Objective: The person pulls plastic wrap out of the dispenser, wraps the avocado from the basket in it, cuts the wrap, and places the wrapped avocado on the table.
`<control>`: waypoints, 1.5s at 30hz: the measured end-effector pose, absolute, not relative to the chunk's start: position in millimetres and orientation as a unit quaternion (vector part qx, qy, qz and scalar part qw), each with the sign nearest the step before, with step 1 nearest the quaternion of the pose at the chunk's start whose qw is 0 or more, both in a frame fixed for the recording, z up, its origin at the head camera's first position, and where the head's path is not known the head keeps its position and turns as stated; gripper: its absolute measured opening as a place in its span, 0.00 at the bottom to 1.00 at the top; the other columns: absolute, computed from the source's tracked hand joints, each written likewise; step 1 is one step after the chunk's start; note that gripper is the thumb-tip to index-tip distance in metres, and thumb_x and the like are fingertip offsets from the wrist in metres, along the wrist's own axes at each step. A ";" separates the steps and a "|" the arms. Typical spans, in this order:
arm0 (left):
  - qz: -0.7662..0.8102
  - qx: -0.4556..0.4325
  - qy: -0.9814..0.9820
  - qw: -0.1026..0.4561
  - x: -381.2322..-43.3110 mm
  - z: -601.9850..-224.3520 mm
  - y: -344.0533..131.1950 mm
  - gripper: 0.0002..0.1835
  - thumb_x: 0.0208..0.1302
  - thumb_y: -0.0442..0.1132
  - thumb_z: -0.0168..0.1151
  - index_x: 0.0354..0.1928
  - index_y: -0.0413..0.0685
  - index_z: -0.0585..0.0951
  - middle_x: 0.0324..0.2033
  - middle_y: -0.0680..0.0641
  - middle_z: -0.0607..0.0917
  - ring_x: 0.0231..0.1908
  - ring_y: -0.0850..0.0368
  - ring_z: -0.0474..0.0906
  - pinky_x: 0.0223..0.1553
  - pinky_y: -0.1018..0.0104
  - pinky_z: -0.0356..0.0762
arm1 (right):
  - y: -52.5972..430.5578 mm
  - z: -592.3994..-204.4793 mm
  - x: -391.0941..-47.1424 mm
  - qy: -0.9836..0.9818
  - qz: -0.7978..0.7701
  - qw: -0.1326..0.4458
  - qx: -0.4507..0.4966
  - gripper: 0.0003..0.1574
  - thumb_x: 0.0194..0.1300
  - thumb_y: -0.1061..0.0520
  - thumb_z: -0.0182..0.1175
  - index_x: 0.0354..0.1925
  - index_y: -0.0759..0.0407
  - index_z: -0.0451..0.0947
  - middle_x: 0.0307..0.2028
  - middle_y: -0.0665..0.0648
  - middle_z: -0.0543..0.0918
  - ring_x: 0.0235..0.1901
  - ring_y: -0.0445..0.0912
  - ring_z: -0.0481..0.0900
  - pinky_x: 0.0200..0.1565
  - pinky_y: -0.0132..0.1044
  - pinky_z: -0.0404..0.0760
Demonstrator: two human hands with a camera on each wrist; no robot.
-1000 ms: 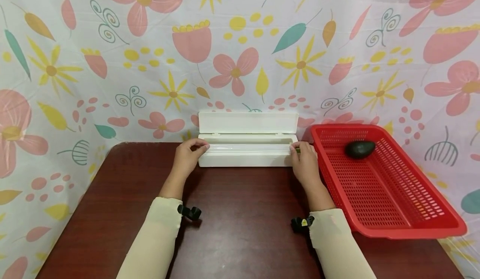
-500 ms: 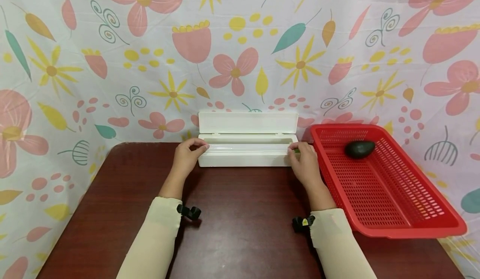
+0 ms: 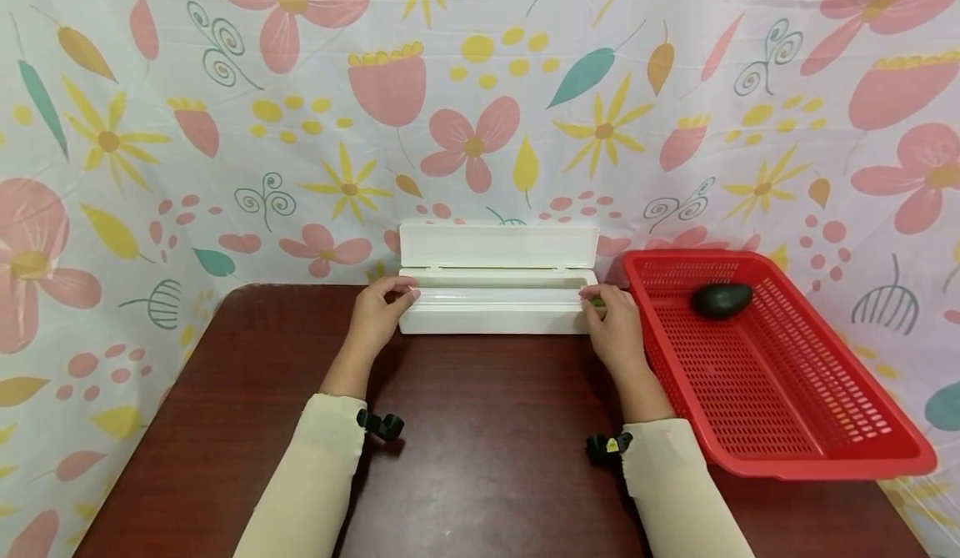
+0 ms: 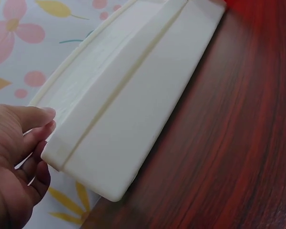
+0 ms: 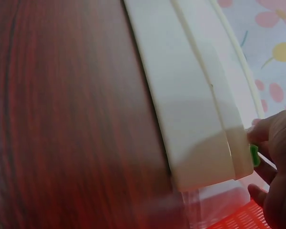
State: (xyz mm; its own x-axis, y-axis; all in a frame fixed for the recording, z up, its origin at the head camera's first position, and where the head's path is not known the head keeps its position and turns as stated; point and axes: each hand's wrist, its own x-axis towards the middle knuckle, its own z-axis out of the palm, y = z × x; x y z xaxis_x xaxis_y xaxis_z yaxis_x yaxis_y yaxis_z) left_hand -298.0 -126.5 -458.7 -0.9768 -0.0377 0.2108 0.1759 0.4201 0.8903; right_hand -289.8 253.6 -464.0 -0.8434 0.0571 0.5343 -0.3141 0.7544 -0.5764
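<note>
A long white cling film dispenser (image 3: 495, 320) stands at the back of the table, its lid (image 3: 498, 246) raised against the cloth. Clear glossy film (image 3: 495, 295) lies across its opening. At the left end, my left hand (image 3: 372, 318) pinches the film's edge between thumb and index finger; the left wrist view shows those fingertips (image 4: 46, 117) beside the box's corner. My right hand (image 3: 617, 333) pinches at the opposite end, by a small green piece (image 5: 254, 155) on the dispenser. The film between the right fingertips is hard to make out.
A red perforated basket (image 3: 825, 465) stands close to my right forearm, with a dark avocado (image 3: 722, 300) inside. Floral cloth (image 3: 480, 82) hangs directly behind the dispenser. The brown table (image 3: 487, 449) runs between my forearms. Clear plastic (image 5: 214, 205) shows beside the dispenser's right end.
</note>
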 end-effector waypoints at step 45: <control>-0.545 -0.018 -0.828 0.135 -292.0 -444.8 -131.1 0.12 0.67 0.51 0.67 0.45 0.54 0.88 0.44 0.48 0.88 0.42 0.54 0.79 0.43 0.61 0.77 | 249.9 -451.7 -283.4 -0.849 0.384 0.358 0.054 0.08 0.67 0.62 0.66 0.44 0.59 0.88 0.41 0.61 0.88 0.47 0.55 0.84 0.52 0.48 0.78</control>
State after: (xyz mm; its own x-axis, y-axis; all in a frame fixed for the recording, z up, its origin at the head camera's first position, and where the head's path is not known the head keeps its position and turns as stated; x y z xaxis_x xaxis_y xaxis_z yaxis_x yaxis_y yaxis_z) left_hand -292.0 -131.1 -444.8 -0.9629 -0.1168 0.2433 0.1773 0.4060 0.8965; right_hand -283.4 249.9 -451.7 -0.7373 0.1843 0.6500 -0.3668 0.6987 -0.6142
